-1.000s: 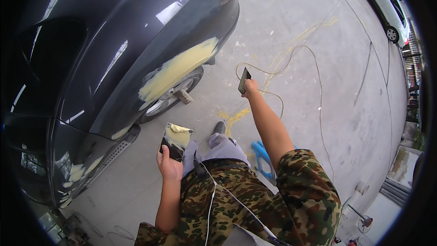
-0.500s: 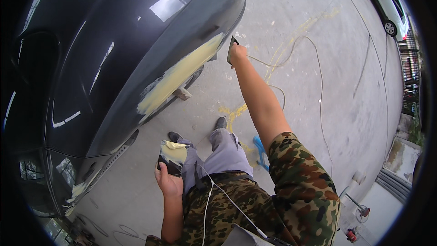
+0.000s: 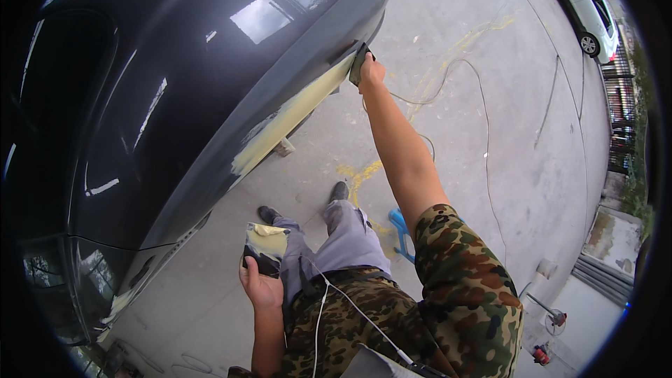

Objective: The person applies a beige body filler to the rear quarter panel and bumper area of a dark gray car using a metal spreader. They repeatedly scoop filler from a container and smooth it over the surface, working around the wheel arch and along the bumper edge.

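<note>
The right arm is stretched far forward and slightly to the left, with the elbow almost straight and the forearm bare below a short camouflage sleeve (image 3: pixel 469 266). By the right hand (image 3: pixel 373 73), at the end of that reach, a dark flat spreader (image 3: pixel 358 68) is gripped, its blade tilted steeply. The fingers are clamped together on the spreader, though their far side is hidden. The blade is held at the far end of a pale yellow filler band (image 3: pixel 287 126), which is spread lengthwise along the lower side panel of a dark grey car (image 3: pixel 196 98); whether the panel is actually touched cannot be told.

The left arm is kept low and close to the body, its forearm raised from the lower edge. By the left hand (image 3: pixel 262 290), a black mixing board (image 3: pixel 264 260) is held in front of the left thigh, with its smeared face turned up. The thumb is pressed at the board's left edge; the other fingers are mostly hidden beneath it. A thick lump of filler (image 3: pixel 269 229) is carried along the board's far edge.

Near the right leg, a blue stool (image 3: pixel 400 231) is partly covered by the right arm.
</note>
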The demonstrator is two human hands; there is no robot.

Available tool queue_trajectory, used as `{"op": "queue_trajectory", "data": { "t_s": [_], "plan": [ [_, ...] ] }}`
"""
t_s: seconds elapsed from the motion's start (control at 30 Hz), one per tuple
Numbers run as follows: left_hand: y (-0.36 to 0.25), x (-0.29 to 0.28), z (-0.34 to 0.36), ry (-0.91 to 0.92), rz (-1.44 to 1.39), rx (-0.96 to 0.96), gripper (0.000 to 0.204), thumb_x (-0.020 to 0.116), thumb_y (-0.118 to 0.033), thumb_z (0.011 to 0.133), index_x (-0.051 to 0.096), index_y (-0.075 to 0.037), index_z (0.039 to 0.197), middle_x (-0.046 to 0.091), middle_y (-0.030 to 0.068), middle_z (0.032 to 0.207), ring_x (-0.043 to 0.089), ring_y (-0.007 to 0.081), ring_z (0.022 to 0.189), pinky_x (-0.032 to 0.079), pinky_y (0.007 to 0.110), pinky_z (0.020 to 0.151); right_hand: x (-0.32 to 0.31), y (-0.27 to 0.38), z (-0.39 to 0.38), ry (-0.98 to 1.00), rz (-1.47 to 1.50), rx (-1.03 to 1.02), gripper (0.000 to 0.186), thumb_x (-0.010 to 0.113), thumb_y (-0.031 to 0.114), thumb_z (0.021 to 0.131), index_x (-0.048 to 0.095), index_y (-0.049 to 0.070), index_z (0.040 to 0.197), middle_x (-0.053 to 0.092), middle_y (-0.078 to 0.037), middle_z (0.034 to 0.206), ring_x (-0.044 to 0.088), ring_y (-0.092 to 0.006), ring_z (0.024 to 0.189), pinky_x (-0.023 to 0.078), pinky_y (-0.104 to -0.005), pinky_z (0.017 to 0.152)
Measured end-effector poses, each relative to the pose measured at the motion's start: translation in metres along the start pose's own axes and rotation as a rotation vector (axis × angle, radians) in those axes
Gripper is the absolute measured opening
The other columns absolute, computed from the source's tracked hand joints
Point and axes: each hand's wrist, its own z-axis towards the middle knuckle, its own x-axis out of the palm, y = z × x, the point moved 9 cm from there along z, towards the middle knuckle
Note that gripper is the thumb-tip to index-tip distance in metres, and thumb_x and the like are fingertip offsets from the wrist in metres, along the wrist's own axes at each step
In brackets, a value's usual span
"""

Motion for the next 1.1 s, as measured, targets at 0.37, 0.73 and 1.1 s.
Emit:
{"op": "queue_trajectory", "data": {
  "t_s": [0.37,0.73,1.1],
  "plan": [
    [-0.072,-0.026,0.004,0.143,-0.006,-0.031,0.037,0.050,-0.022,0.107,0.052,0.002,0.136,0.060,0.0120,0.135,0.058,0.0238,0.123,0.044,0.039,0.107,-0.009,0.029,-0.093,0.034,0.107,-0.201,0.048,0.061,0.038,0.098,0.068,-0.009,0.101,0.070,-0.021,0.097,0.065,-0.0299,0.086,0.049,-0.0423,0.079],
    [-0.155,-0.110,-0.008,0.395,-0.098,-0.077,0.035,0.050,-0.021,0.107,0.054,-0.001,0.135,0.061,0.0111,0.134,0.060,0.0225,0.122,0.045,0.038,0.106,-0.026,0.022,-0.277,0.039,0.141,-0.325,0.045,0.057,0.036,0.101,0.068,-0.008,0.104,0.068,-0.011,0.089,0.059,-0.0185,0.080,0.048,-0.0368,0.075],
    [-0.185,-0.069,0.002,0.516,-0.155,-0.193,0.035,0.051,-0.019,0.106,0.055,0.003,0.132,0.063,0.0128,0.132,0.061,0.0253,0.120,0.046,0.040,0.106,-0.025,0.043,-0.335,-0.015,0.153,-0.319,0.048,0.057,0.036,0.100,0.068,-0.011,0.094,0.063,-0.010,0.076,0.054,-0.0181,0.072,0.046,-0.0393,0.069]
  ]
}}
